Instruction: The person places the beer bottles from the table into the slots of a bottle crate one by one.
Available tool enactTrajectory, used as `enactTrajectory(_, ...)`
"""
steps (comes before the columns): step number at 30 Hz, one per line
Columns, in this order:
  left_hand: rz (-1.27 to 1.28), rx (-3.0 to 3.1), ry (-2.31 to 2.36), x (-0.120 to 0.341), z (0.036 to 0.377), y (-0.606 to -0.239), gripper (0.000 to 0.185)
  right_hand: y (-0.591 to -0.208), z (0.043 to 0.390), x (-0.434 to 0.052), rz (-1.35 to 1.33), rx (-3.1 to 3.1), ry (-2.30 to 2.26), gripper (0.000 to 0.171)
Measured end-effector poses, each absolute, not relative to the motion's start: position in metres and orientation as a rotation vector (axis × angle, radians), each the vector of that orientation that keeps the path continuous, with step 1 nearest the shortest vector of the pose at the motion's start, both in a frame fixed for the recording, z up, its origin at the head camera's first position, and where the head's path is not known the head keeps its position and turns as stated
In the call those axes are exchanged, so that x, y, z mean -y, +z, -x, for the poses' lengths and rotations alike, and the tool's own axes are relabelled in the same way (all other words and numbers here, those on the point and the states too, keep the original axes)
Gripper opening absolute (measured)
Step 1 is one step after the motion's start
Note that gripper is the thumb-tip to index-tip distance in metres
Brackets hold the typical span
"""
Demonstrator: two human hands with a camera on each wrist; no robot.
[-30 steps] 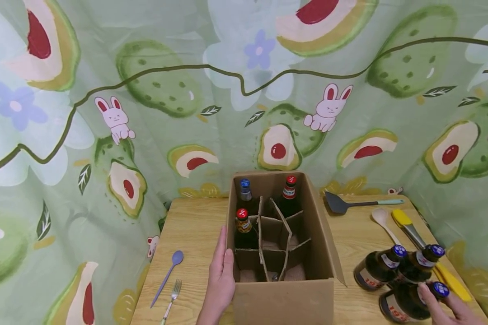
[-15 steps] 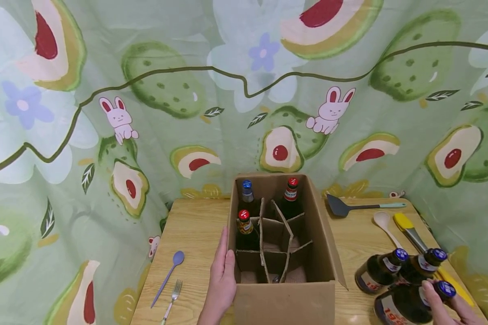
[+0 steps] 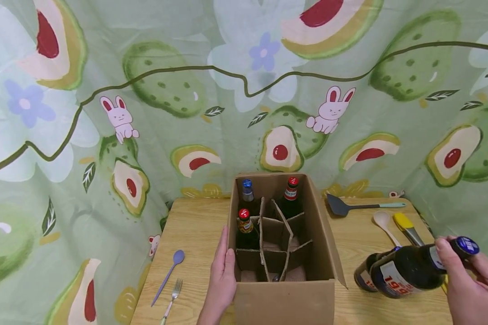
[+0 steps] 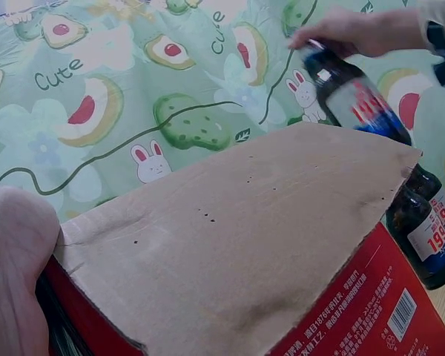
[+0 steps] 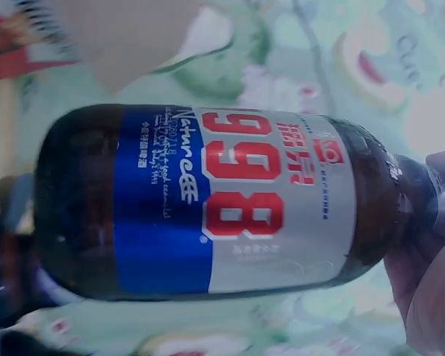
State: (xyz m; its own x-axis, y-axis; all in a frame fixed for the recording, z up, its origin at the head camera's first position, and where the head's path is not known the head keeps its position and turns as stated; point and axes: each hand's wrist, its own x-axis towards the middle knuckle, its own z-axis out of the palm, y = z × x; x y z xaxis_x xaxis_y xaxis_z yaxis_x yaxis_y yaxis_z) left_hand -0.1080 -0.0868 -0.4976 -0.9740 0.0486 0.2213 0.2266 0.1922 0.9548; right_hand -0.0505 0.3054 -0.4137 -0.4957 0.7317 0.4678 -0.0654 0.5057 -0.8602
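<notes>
The brown bottle [image 3: 408,273] with a blue cap and "1998" on its label is in the air to the right of the cardboard box [image 3: 283,302], strongly tilted, its base towards the box. The right hand [image 3: 473,277] grips it by the neck. The left hand [image 3: 222,280] rests along the left wall of the box, with fingers extended; the two hands are well apart. Inside the box, cardboard dividers [image 3: 274,225] make compartments. A blue-capped bottle [image 3: 247,192] is in the back left one, a red-capped bottle [image 3: 291,194] in the back right, and another red-capped bottle [image 3: 245,228] just in front of the blue-capped one. Two similar bottles [image 4: 432,241] stand right of the box. Farther right lie a spatula [image 3: 338,205], a pale spoon [image 3: 382,219] and a yellow brush [image 3: 402,220]; left of the box, a blue spoon [image 3: 178,257] and a fork [image 3: 175,291].
</notes>
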Motion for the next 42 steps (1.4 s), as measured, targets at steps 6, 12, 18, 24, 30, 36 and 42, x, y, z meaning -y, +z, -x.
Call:
enactTrajectory(6, 0.251, 2.321, -1.904, 0.088, 0.108, -0.497, 0.054, -0.368, 0.069, -0.299, 0.555, 1.902, 1.184, 0.023)
enactTrajectory(12, 0.257, 2.308, -1.903, 0.087, 0.108, -0.497, 0.053, -0.325, 0.09, -0.283, 0.316, 1.935, 1.241, 0.025)
enactTrajectory(18, 0.241, 2.312, -1.902, 0.088, 0.109, -0.496, 0.053, -0.29, 0.113, -0.251, 0.064, 1.962, 1.311, 0.018)
enactTrajectory(24, 0.235, 2.316, -1.899, 0.088, 0.11, -0.497, 0.054, -0.283, 0.137, -0.222, -0.04, 2.171, 1.474, 0.023)
enactTrajectory(30, 0.235, 2.325, -1.884, 0.089, 0.11, -0.498, 0.053, -0.303, 0.165, -0.192, -0.232, 2.286, 1.573, 0.021)
enactTrajectory(36, 0.242, 2.319, -1.869, 0.09, 0.111, -0.498, 0.053, -0.331, 0.194, -0.166, -0.332, 2.429, 1.56, 0.028)
enactTrajectory(42, 0.264, 2.323, -1.858, 0.091, 0.11, -0.498, 0.053, -0.356, 0.211, -0.156, -0.401, 2.539, 1.42, 0.032)
